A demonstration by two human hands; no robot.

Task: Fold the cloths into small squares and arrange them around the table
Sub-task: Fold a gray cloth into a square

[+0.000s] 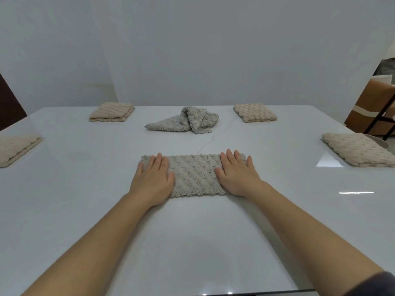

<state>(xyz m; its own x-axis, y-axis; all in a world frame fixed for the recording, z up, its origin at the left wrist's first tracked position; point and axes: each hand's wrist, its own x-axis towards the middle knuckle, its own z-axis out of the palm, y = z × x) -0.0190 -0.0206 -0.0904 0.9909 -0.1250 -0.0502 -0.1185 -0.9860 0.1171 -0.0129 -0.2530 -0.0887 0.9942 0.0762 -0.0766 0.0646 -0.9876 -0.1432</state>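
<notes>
A grey textured cloth [195,175], folded into a long strip, lies in the middle of the white table [192,231]. My left hand [152,178] presses flat on its left end and my right hand [237,173] presses flat on its right end, fingers straight. A crumpled grey cloth [188,121] sits behind it near the far edge. Beige folded cloths lie around the table: one far left [111,111], one far right [254,112], one at the left edge [16,149], one at the right edge [359,149].
A brown chair [372,107] with a dark frame stands past the table's right far corner. A pale wall runs behind the table. A dark panel [9,105] shows at the left.
</notes>
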